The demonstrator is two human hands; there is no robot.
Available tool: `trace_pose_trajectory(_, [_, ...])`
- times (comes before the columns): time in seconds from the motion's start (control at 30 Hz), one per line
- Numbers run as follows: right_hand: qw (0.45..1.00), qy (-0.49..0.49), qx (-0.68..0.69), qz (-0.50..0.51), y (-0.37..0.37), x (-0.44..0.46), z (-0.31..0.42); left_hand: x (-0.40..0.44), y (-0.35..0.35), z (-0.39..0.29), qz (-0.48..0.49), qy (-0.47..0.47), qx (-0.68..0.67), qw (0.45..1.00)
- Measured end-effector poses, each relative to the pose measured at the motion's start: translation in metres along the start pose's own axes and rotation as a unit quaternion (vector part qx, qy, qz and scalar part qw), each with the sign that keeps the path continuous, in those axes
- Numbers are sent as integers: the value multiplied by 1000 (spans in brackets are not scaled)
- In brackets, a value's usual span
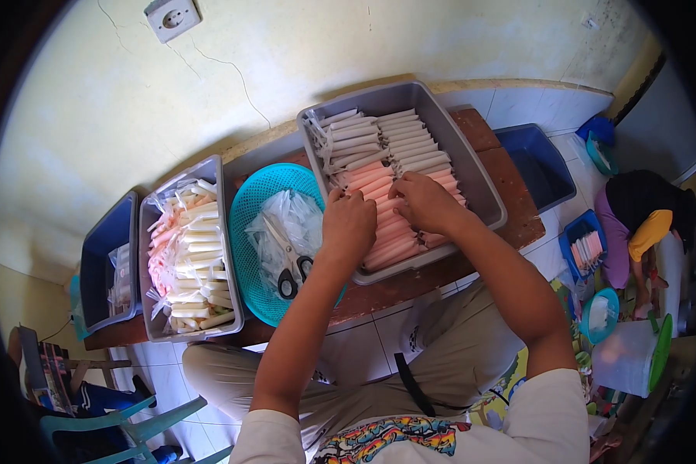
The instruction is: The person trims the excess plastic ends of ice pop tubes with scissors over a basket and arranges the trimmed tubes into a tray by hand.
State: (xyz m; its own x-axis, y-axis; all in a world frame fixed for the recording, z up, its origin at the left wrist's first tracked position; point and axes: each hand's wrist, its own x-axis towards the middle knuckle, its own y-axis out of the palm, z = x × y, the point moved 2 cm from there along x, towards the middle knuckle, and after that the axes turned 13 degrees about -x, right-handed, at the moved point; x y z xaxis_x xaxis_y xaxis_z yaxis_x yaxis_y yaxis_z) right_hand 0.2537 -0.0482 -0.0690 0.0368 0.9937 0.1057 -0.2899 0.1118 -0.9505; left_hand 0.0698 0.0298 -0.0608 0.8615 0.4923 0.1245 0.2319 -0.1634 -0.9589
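A large grey tub [487,203] holds rows of thin filled plastic tubes like ice pops. Pale greyish-white ice pops [416,139] lie in the far half, and pink ice pops [394,241] fill the near half. Over the pink rows, my left hand [350,222] has its fingers curled at the end of a pink tube. My right hand [424,203] pinches at the same row a little to the right. The tube's ends are partly hidden by my fingers. Left of the tub, a turquoise basket [243,209] contains clear plastic bags [305,216] and black-handled scissors [288,259].
Another grey tub [229,263] holds cream and pink ice pops, beside a dark blue tub [93,267]. All stand on a brown wooden bench [518,189] against the wall. At right on the floor are a navy tub [535,166] and a bending person [646,205]. A green plastic chair [135,425] stands lower left.
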Motion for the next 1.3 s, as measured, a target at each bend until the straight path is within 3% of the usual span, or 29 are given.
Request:
trace_pose_trajectory(0.1, [999,-25,-6,-38,1,1,2,-1,0,-1,-25,10,-15,1000])
trace_pose_trajectory(0.3, [1000,25,17,-2,1,1,2,0,-2,-2,-22,-2,-30,999])
trace_pose_trajectory(0.47, [998,-30,23,-42,-17,0,-1,-1,-5,-2,-23,-31,-69,997])
trace_pose_trajectory(0.67, [991,-31,62,-118,-44,-12,3,-5,-11,1,-152,15,-192,969])
trace_pose_trajectory(0.73, [990,-11,78,-114,-52,-14,6,-6,-17,2,-223,32,-281,933])
trace_pose_trajectory(0.87, [986,15,129,-103,-55,-12,8,-6,-20,11,-250,40,-408,877])
trace_pose_trajectory(0.93, [985,16,153,-80,-58,-11,16,-8,-19,16,-266,-5,-529,806])
trace_pose_trajectory(0.97, [982,19,178,-55,-58,-10,20,-10,-19,16,-268,-4,-528,806])
trace_pose_trajectory(1.03, [979,13,197,-54,-54,-7,28,-16,-27,13,-270,-25,-678,683])
trace_pose_trajectory(1.13, [965,8,259,-49,-46,-2,44,-24,-42,10,-299,-75,-676,669])
trace_pose_trajectory(1.3, [929,9,368,-50,-32,10,70,-33,-46,14,-300,-46,-710,636])
